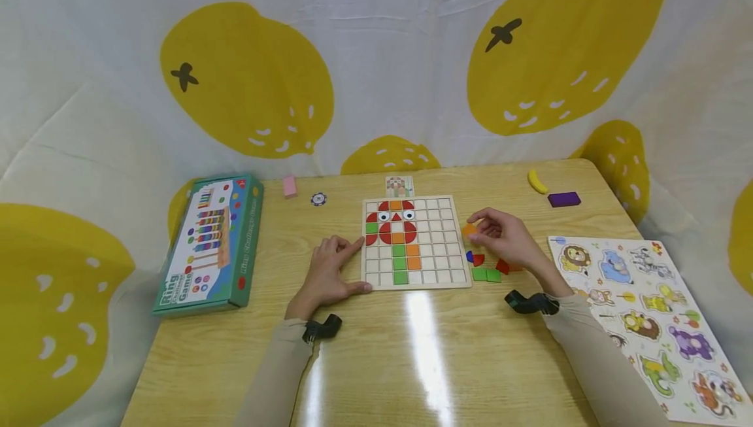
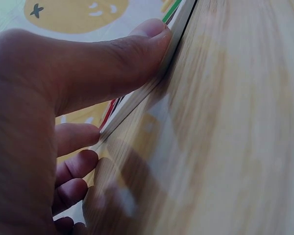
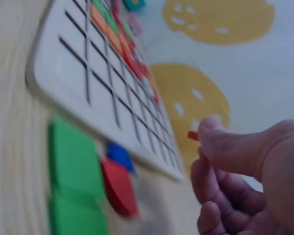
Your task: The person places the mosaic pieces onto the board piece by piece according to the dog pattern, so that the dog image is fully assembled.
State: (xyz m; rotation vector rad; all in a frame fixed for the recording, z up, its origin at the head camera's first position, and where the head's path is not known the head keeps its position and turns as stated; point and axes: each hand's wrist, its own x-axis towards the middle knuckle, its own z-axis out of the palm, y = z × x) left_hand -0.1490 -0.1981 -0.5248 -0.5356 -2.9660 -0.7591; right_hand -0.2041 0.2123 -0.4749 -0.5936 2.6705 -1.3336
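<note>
My right hand [image 1: 506, 237] pinches a small orange tile [image 1: 469, 230] between thumb and fingers, just off the right edge of a wooden grid board [image 1: 444, 244]. Only a corner of that tile shows in the right wrist view. Red, orange, green and eye-patterned tiles [image 1: 397, 224] fill cells on the board's left part. My left hand [image 1: 329, 273] rests at the board's left side, its thumb and index fingertip touching the edge. Below the right hand lie green tiles [image 1: 486, 275], a red rounded tile [image 1: 479, 259] and a blue piece [image 1: 469, 256].
A small picture card [image 1: 400, 186] lies behind the board. On the left are a ring game box [image 1: 206, 244], a pink block [image 1: 289, 186] and a poker chip [image 1: 318, 199]. To the right are a toy banana [image 1: 537, 182], a purple block [image 1: 564, 199] and an animal puzzle board [image 1: 635, 296].
</note>
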